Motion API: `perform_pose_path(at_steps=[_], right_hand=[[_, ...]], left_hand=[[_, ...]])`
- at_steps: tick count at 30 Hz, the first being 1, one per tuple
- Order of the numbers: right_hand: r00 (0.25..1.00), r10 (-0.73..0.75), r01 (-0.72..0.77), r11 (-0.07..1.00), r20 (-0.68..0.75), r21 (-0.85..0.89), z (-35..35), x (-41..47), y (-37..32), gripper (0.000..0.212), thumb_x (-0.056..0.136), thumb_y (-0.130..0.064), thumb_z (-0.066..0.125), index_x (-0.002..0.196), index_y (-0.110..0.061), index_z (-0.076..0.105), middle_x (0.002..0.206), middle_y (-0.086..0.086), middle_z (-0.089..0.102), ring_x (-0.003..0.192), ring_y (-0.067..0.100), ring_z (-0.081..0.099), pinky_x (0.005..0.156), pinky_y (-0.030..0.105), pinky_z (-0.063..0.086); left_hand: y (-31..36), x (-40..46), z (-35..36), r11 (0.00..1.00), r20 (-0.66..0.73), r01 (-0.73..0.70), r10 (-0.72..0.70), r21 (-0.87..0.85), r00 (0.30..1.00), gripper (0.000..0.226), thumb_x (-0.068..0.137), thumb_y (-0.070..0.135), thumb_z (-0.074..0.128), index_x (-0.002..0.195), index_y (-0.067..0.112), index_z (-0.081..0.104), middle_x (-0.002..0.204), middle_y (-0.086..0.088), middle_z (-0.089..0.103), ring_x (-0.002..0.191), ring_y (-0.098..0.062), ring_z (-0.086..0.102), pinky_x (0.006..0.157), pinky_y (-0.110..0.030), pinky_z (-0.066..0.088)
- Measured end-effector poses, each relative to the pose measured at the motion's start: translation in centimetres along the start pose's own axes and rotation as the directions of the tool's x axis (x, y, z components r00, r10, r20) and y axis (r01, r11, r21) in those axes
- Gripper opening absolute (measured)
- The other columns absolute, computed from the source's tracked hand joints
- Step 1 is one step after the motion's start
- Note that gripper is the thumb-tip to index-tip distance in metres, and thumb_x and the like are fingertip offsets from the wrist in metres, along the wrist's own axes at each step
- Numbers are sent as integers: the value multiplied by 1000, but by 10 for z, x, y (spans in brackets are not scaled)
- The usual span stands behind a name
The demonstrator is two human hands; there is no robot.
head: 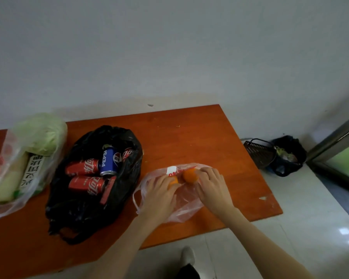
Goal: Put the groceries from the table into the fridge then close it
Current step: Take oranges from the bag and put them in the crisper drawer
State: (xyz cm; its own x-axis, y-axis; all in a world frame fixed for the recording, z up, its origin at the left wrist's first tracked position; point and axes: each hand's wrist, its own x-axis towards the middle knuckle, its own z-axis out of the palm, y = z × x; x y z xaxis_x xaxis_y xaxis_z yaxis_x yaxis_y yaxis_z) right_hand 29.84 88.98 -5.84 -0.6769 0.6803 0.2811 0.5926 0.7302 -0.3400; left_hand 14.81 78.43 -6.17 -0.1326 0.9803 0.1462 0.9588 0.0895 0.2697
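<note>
1. Nearest the camera lie pale floor tiles (302, 234) and a white shoe toe (187, 254), below the near edge of the orange-brown tabletop (220, 141).
2. Both hands work at a thin clear bag (184, 204) on the tabletop. The left hand (159, 195) lies over one orange (174, 181), fingers curled on it and the plastic; the grip of the right hand (212, 185) closes on the bag just beside a second orange (189, 175).
3. Left of the left grip sits an open black bag (85, 210) holding red cola cans (83, 167) and a blue can (110, 162).
4. Farther left, a clear bag (10, 202) holds a cabbage (41, 133) and a pale long vegetable (8, 184).
5. Right of the right grip, past the tabletop's edge, a dark basket (258, 154) stands on the floor touching a black rubbish bag (290, 156), near a metal door frame (334, 141).
6. Beyond everything rises a plain grey-white wall (169, 53).
</note>
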Motion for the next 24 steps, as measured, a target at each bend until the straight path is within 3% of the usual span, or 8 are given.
perform_pose_path(at_steps=[3,6,9,11,14,16,19,24], right_hand=[[997,-47,50,997,62,-58,20,16,13,19,81,-22,58,100,-22,56,98,3,65,87,24,61,73,38,52],[976,-73,94,991,205,-95,40,33,27,25,77,-21,67,101,-20,64,105,1,65,94,24,63,76,38,52],[947,-69,102,991,315,-91,51,51,37,41,75,-22,72,114,-20,61,116,2,63,107,27,61,86,39,51],[922,-60,100,991,383,-85,55,64,44,52,80,-27,67,128,-21,51,132,3,53,123,27,50,98,41,42],[848,-37,101,991,529,-91,65,78,58,66,86,-36,60,143,-28,28,150,-1,28,139,23,24,111,38,23],[789,-6,74,994,614,-86,73,83,67,77,83,-39,62,146,-30,18,153,0,19,141,23,17,113,40,18],[750,6,34,998,661,-47,84,85,77,88,82,-36,65,148,-28,7,154,1,17,142,24,17,114,41,16],[780,-2,17,1000,625,-18,88,91,82,83,83,-35,64,147,-22,13,150,2,26,139,24,26,112,38,24]], left_hand=[[-12,15,16,995,128,20,-32,93,991,42,66,23,70,107,28,64,119,2,60,119,-20,48,96,-52,42],[-23,29,27,989,246,46,-81,144,966,51,83,29,60,132,28,46,147,-2,34,140,-27,21,111,-57,14],[-33,45,34,976,314,82,-144,204,938,64,86,42,56,142,33,26,153,-2,16,144,-26,3,112,-57,-3],[-39,56,38,971,384,90,-172,222,907,71,85,47,56,144,32,19,154,-1,11,144,-26,-1,111,-57,-7],[-45,66,47,968,434,82,-181,235,883,77,83,50,58,145,31,17,155,-2,10,144,-25,-1,111,-57,-7],[-47,70,53,969,446,86,-184,230,876,80,80,51,60,145,30,18,154,-1,12,144,-24,1,111,-56,-7],[-50,74,60,974,496,109,-196,199,846,83,76,47,65,143,32,18,152,-2,14,143,-23,7,114,-54,-1],[-53,77,63,975,527,195,-222,107,820,76,76,37,69,138,31,26,140,1,32,129,-23,35,108,-42,26]])
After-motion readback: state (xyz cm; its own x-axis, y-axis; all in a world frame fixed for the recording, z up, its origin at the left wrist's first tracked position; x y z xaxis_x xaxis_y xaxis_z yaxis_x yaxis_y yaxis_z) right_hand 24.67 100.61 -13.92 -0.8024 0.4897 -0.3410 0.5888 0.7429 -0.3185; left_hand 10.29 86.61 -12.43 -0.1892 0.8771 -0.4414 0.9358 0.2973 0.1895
